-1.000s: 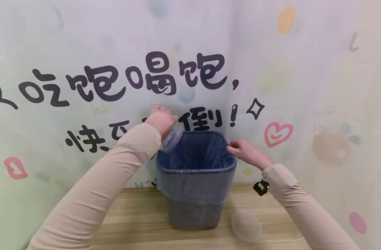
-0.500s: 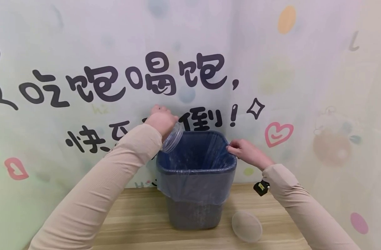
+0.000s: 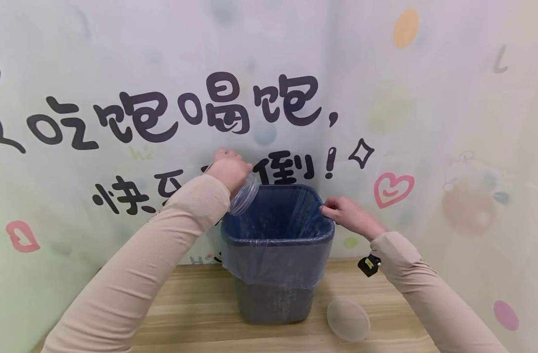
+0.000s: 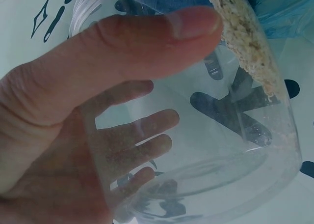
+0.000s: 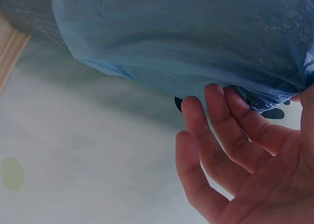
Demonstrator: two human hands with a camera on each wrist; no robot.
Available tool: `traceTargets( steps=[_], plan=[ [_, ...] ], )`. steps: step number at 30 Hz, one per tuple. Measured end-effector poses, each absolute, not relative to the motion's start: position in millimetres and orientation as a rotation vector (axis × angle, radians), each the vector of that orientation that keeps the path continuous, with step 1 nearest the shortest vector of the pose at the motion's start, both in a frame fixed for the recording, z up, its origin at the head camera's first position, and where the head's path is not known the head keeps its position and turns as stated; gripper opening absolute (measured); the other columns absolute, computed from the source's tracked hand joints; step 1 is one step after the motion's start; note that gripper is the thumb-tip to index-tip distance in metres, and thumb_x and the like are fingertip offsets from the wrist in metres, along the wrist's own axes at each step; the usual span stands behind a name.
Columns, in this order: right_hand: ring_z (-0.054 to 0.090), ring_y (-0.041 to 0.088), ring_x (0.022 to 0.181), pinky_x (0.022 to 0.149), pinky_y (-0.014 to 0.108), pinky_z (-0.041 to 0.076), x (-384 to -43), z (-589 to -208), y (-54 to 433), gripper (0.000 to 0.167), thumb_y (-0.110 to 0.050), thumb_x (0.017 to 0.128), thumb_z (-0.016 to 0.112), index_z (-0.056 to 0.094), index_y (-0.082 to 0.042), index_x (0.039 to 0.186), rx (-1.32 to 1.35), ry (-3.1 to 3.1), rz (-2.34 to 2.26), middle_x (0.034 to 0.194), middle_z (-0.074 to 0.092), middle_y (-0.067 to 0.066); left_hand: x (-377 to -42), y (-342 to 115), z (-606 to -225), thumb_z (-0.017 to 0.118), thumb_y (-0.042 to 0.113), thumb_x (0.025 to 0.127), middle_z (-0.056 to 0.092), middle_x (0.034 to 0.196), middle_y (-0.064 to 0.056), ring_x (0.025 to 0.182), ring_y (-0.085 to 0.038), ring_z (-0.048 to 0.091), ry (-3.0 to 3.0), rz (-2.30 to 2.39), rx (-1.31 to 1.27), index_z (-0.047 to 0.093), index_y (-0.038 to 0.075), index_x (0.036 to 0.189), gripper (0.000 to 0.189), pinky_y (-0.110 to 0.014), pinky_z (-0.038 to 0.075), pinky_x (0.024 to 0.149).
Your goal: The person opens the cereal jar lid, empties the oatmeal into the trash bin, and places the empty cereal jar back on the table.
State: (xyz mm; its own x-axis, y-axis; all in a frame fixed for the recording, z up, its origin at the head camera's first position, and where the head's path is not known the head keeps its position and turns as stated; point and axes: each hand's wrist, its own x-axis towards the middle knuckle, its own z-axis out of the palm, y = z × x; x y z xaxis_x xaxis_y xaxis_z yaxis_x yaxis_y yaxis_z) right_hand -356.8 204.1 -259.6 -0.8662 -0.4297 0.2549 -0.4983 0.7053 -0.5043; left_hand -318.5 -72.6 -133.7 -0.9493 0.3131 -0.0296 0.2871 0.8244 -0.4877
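Observation:
In the head view, my left hand (image 3: 229, 171) grips a clear plastic jar (image 3: 245, 198), tilted with its threaded mouth toward the left side of a blue trash can (image 3: 275, 304). The left wrist view shows the thumb across the near wall and the other fingers behind it. A beige, crumbly clump (image 4: 248, 44) clings along the jar's inner wall toward the mouth. A thin blue bin liner (image 3: 277, 264) is folded over the can's rim. At the right rim, my right hand (image 3: 350, 215) pinches the lined edge, its outer fingers (image 5: 196, 116) loosely bent beneath.
A round translucent lid (image 3: 348, 318) lies on the wood-grain table (image 3: 193, 304), right of the can. Close behind the can hangs a pale printed backdrop (image 3: 277, 39) with dark lettering. A small black device (image 3: 369, 264) sits at the right wrist.

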Motion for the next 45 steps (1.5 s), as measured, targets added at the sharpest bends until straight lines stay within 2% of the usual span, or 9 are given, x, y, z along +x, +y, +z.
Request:
traceTargets(
  steps=[6,14,45],
  plan=[
    [0.05,0.018,0.066,0.061,0.032,0.044,-357,-259,203,0.023,-0.015,0.098,0.053,0.061,-0.001,0.082,0.756,-2.798,0.863,0.071,0.054,0.003,-320,-72,-134,0.09,0.024,0.063,0.048,0.135,-0.015,0.122,-0.033,0.042,-2.967,0.791,-0.471,0.044,0.012,0.141,0.092,-0.045,0.029,0.103],
    [0.05,0.019,0.066,0.061,0.032,0.044,-357,-258,202,0.023,-0.015,0.098,0.053,0.062,0.0,0.084,0.763,-2.802,0.864,0.071,0.054,0.003,-321,-65,-134,0.068,0.015,0.084,0.045,0.14,-0.012,0.124,-0.029,0.04,-3.017,0.773,-0.383,0.043,0.017,0.142,0.063,-0.041,0.027,0.103],
    [0.051,0.018,0.066,0.062,0.032,0.045,-357,-257,203,0.023,-0.015,0.099,0.052,0.062,0.0,0.084,0.767,-2.82,0.843,0.071,0.054,0.003,-324,-61,-136,0.066,0.02,0.087,0.043,0.142,-0.011,0.126,-0.029,0.037,-3.02,0.809,-0.34,0.039,0.02,0.147,0.066,-0.04,0.025,0.105]
  ],
)
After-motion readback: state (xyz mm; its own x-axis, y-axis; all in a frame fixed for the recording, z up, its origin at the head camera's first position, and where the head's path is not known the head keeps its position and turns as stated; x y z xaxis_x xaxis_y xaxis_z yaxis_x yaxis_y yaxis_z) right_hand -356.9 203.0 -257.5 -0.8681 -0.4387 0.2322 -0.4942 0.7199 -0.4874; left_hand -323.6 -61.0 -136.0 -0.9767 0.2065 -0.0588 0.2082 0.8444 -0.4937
